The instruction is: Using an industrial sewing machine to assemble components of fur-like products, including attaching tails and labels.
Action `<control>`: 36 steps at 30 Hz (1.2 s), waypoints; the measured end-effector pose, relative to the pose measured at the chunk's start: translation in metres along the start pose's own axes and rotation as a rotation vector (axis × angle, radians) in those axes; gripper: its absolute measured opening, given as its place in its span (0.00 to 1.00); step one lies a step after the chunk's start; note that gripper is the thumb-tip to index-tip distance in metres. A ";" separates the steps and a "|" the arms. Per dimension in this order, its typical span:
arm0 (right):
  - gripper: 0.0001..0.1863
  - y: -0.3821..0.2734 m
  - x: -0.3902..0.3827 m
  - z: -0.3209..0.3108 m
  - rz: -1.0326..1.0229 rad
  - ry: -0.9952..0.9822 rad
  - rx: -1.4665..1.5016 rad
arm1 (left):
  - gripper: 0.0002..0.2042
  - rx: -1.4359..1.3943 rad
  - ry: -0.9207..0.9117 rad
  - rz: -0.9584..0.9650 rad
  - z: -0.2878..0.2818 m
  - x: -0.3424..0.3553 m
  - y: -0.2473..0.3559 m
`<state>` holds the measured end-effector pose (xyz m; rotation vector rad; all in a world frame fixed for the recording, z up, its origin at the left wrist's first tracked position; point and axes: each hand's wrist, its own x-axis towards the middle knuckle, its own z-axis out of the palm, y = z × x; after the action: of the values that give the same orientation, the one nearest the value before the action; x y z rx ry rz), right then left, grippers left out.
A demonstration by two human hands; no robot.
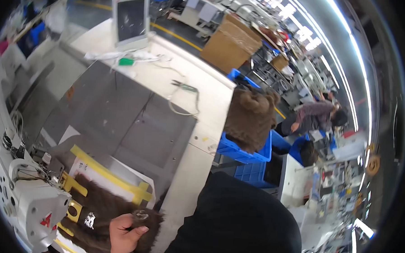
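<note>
My left hand is closed at the lower left, thumb and fingers pinching the edge of a dark brown fur piece. A small shiny patch shows on the fur just beyond the fingertips; I cannot make out what it is. Another silvery patch shows farther left on the fur. The fur lies by a white sewing machine head, whose yellow clamp plates rest over its left side. Beneath it is a white sheet edged with yellow tape. My right hand is out of view.
A grey machine bed spans the white table, with a screen, thread snips and a green item behind. Brown fur pieces fill a blue crate to the right. A person bends farther off.
</note>
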<state>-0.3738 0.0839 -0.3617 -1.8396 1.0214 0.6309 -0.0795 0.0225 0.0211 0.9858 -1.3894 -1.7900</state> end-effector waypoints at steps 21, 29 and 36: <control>0.25 -0.089 -0.194 -0.097 -0.537 -0.155 -0.417 | 0.12 0.697 0.449 0.230 0.058 -0.021 0.011; 0.17 -0.193 -0.305 -0.244 -0.658 0.465 0.391 | 0.07 0.638 0.627 0.305 0.051 -0.039 0.026; 0.18 -0.245 -0.251 -0.321 -0.794 0.433 0.535 | 0.05 0.525 0.561 0.359 0.036 -0.032 0.036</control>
<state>-0.2962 -0.0461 0.0893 -1.7157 0.5462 -0.4901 -0.0929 0.0594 0.0670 1.2773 -1.5557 -0.8056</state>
